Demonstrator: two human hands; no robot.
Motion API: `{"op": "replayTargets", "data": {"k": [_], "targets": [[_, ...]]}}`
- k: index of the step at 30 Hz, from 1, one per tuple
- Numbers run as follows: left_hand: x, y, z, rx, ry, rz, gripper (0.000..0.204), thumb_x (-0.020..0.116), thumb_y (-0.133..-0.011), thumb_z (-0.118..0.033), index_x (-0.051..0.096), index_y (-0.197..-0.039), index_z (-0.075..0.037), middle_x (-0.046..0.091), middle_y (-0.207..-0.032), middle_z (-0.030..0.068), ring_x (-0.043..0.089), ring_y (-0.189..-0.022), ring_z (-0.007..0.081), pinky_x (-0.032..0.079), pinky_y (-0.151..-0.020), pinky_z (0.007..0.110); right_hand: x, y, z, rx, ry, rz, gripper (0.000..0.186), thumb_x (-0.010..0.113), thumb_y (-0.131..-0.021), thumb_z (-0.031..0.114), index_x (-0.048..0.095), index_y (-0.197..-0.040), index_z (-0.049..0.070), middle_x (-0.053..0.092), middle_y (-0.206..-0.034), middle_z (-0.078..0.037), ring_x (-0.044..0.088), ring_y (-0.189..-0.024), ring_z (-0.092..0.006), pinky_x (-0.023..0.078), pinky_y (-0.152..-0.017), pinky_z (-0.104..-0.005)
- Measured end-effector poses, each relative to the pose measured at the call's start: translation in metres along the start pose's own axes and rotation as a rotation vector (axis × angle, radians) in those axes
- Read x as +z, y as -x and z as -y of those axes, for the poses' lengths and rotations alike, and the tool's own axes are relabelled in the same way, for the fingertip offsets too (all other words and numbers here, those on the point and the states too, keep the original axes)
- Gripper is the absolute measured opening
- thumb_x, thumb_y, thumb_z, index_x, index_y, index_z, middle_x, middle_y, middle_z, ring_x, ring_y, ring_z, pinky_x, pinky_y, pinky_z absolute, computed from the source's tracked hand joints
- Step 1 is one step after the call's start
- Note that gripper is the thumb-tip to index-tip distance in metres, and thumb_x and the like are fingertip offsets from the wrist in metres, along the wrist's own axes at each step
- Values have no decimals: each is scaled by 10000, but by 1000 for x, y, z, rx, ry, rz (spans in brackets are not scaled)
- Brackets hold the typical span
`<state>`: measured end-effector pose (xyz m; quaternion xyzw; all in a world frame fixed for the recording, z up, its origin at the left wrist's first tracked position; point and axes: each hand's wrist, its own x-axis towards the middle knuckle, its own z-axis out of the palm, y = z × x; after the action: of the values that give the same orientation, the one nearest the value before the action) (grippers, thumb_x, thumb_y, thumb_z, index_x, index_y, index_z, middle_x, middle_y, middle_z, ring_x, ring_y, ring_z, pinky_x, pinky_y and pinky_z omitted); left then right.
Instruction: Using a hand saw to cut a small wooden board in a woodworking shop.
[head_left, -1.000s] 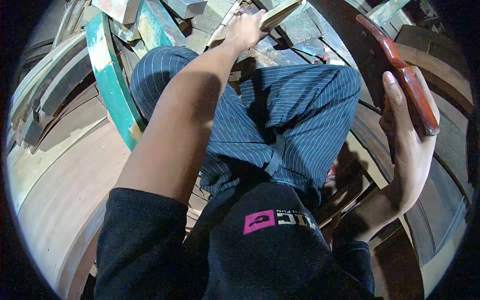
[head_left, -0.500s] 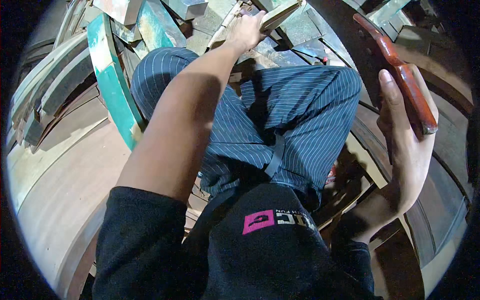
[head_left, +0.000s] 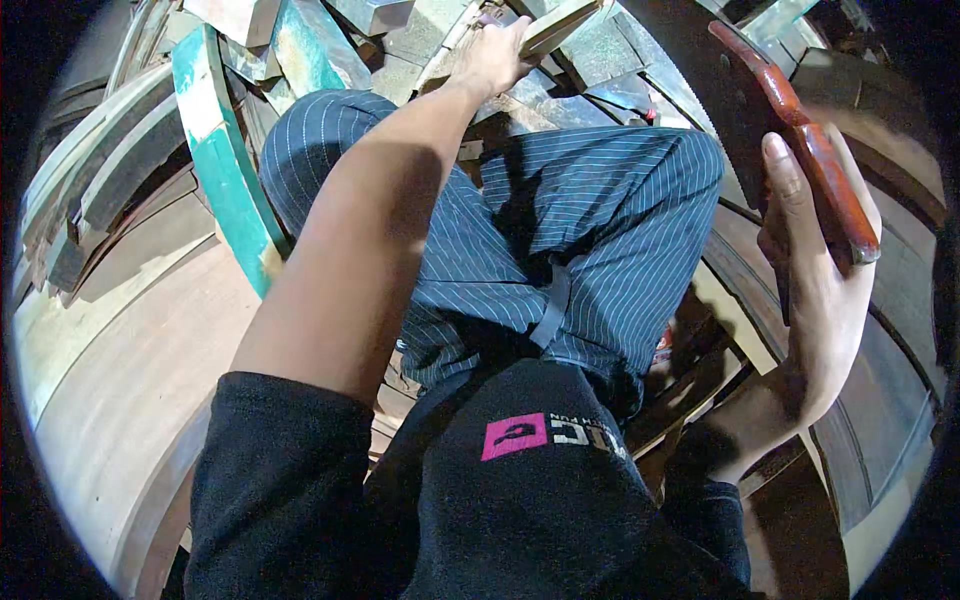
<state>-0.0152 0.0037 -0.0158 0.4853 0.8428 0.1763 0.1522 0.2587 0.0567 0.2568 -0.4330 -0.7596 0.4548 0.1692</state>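
At the top middle, my left hand [head_left: 492, 60] is closed on a wooden board [head_left: 562, 26], with my arm stretched out past my knees. The board's narrow edge shows to the right of my fist; my fingers are partly hidden. Over on the right, my right hand [head_left: 808, 220] wraps round the reddish-brown handle of a handsaw [head_left: 783, 100], thumb along its side. The dark toothed blade runs up and to the left, beyond my right knee and near the board's right end. The blade's far end is out of view.
My legs [head_left: 610, 215] in striped trousers are bent in the middle. A green-painted wooden board [head_left: 228, 165] leans by my left knee. Stacked boards [head_left: 110, 165] lie at the left, with scattered offcuts [head_left: 370, 15] at the top. Large planks [head_left: 140, 370] cover the floor.
My right hand and the handsaw have shifted very slightly, up and to the right. My left hand stays in place on the board.
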Motion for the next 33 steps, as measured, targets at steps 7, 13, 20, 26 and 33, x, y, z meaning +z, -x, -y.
{"op": "replayTargets", "data": {"k": [7,13,20,26,33], "targets": [[1,-1,4,29,5,-40,425,723,-809,-262,510,-1156,-144,658,-964,248,638,-937,436,521,-825,509,2,0,3,-5,9,-59,328,715,-884,279,657,-1119,57,504,-679,46,398,-557,-17,279,-502,-188],[2,-1,4,62,9,-58,411,724,-803,-251,517,-1130,-115,662,-931,243,643,-913,424,522,-808,498,-3,-4,8,-6,-24,-9,384,731,-870,290,646,-1155,48,516,-703,40,409,-577,-25,304,-527,-184],[10,-5,12,91,-12,-91,495,751,-782,-288,518,-1192,-137,673,-917,217,663,-865,400,544,-764,481,-4,-12,8,-25,-96,36,453,756,-844,332,647,-1164,31,544,-763,10,456,-632,-52,342,-563,-201],[11,-6,15,126,-14,-93,562,768,-769,-321,520,-1236,-130,677,-963,201,662,-897,384,547,-786,468,-3,-11,9,-21,-19,2,501,765,-834,344,636,-1200,27,592,-810,-18,492,-662,-59,365,-580,-193],[11,-5,14,88,12,-70,522,752,-779,-282,511,-1225,-159,663,-998,225,651,-945,406,548,-819,482,9,-13,14,52,-94,-136,392,747,-862,278,647,-1145,26,565,-751,15,426,-573,-22,282,-505,-178]]}}
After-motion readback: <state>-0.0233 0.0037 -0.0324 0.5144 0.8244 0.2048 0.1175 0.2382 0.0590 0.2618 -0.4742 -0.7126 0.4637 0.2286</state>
